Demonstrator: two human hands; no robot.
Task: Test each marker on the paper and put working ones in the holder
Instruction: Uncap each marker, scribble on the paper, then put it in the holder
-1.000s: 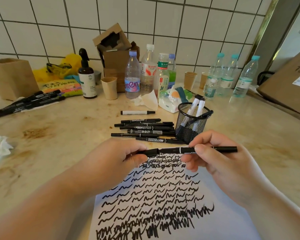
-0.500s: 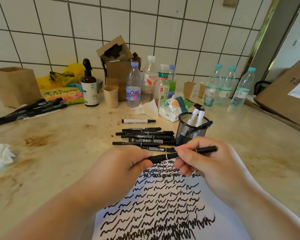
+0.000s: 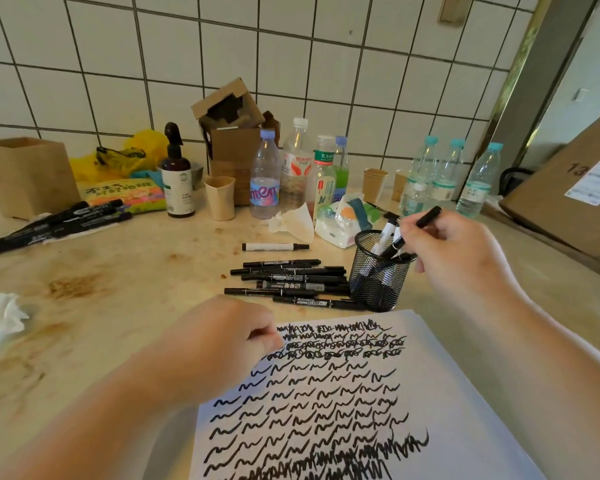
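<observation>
Head view: the right hand pinches a black marker near its middle, thumb and fingers curled round the barrel. The marker is tilted, its lower end already inside the rim of the mesh holder and its upper end sticking out past the knuckles. Two white-barrelled markers already stand in the holder.

The step in hand looks like dropping a tested marker into the holder. To do it well, the person should steer the lower end into the gap beside the markers already standing there, bring the barrel nearer upright, and only then loosen the pinch, so it slides down rather than catching on the rim or tipping the light holder.

The left hand rests at the top left corner of the paper, fingers curled under; whether it holds anything cannot be told. Keeping it there would steady the sheet for the next test.

The pile of markers lies just left of the holder, touching its base, so the next one is within easy reach.
</observation>
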